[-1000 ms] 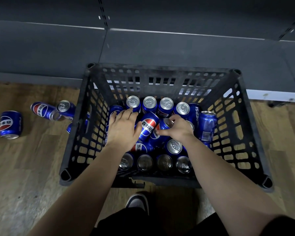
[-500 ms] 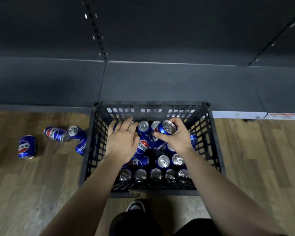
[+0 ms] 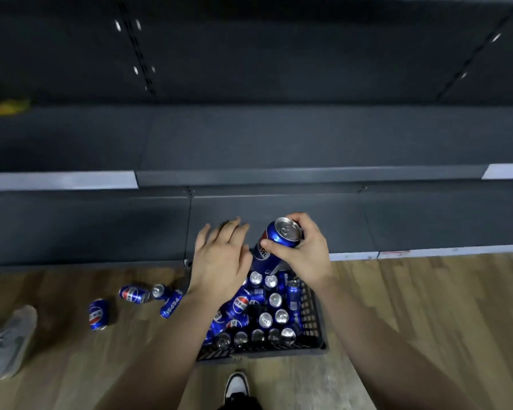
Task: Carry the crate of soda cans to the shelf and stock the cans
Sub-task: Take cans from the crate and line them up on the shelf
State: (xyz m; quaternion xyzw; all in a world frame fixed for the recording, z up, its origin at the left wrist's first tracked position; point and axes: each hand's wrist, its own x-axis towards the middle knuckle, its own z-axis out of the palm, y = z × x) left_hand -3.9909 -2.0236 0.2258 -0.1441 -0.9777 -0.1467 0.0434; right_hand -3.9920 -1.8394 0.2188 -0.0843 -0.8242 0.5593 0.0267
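Observation:
A black plastic crate (image 3: 313, 327) stands on the wooden floor against the dark shelf unit, packed with several blue soda cans (image 3: 274, 300). My right hand (image 3: 304, 253) grips one blue can (image 3: 274, 245) near its top, lifted above the crate's far edge and tilted. Just left of that can, my left hand (image 3: 221, 258) hovers over the crate with fingers spread and nothing in it. The dark lower shelf (image 3: 279, 137) runs across the view above the hands.
Several loose blue cans (image 3: 134, 294) lie on the floor left of the crate. A grey shoe (image 3: 8, 341) sits at the far left edge. My own shoe (image 3: 236, 386) is just in front of the crate. Something yellow (image 3: 5, 106) lies on the shelf at far left.
My right hand has lifted a can out of the crate and up towards the shelf. My left hand has come up off the cans, empty. The camera has tilted upward.

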